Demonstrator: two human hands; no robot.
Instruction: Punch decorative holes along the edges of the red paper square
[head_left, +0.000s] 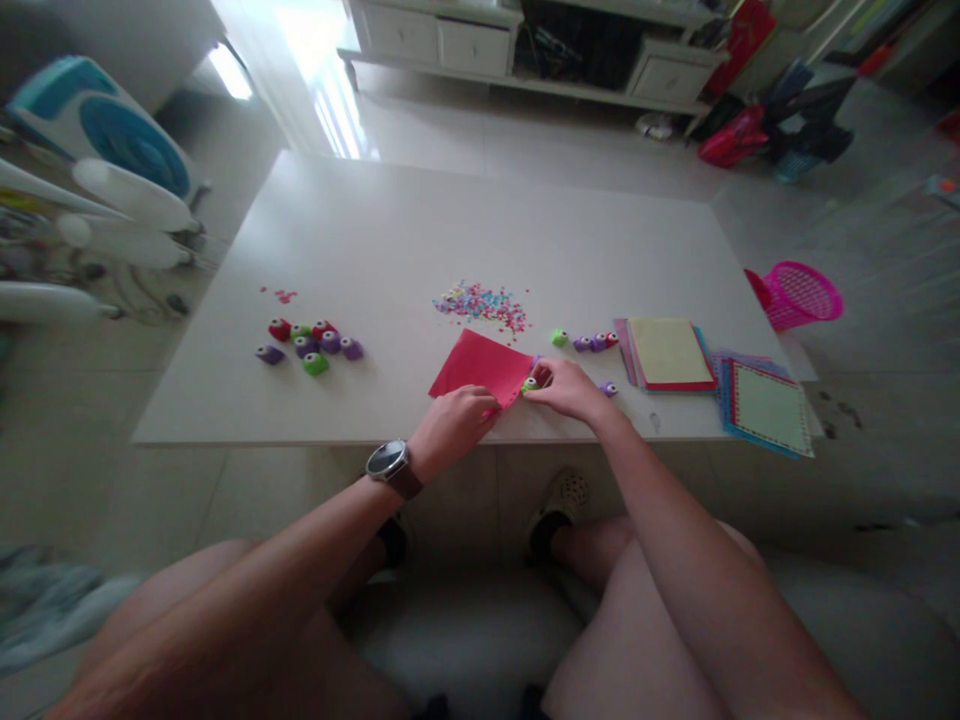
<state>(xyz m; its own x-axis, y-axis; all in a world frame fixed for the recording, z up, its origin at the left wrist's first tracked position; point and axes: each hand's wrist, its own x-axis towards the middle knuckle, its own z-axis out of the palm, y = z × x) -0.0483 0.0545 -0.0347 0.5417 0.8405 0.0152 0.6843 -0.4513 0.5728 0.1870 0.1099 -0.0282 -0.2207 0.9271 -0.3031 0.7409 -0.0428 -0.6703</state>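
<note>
A red sheet of paper (480, 365) lies at the table's near edge, turned at an angle. My left hand (466, 412) grips its near edge, fingers closed on the paper. At its right corner my right hand (562, 388) is closed around a small green craft punch (530, 385) with an eye-like top, which touches the paper's edge. Small holes run along that edge. Partly behind my right fingers is a purple punch (537, 361). Another purple punch (608, 389) lies just right of that hand.
Confetti (487, 303) is heaped beyond the red sheet. Several coloured punches (307, 345) cluster at the left, near a few pink bits (283, 296). To the right are more punches (598, 343), stacked plain sheets (670, 353) and sheets with punched borders (769, 405) overhanging the table edge.
</note>
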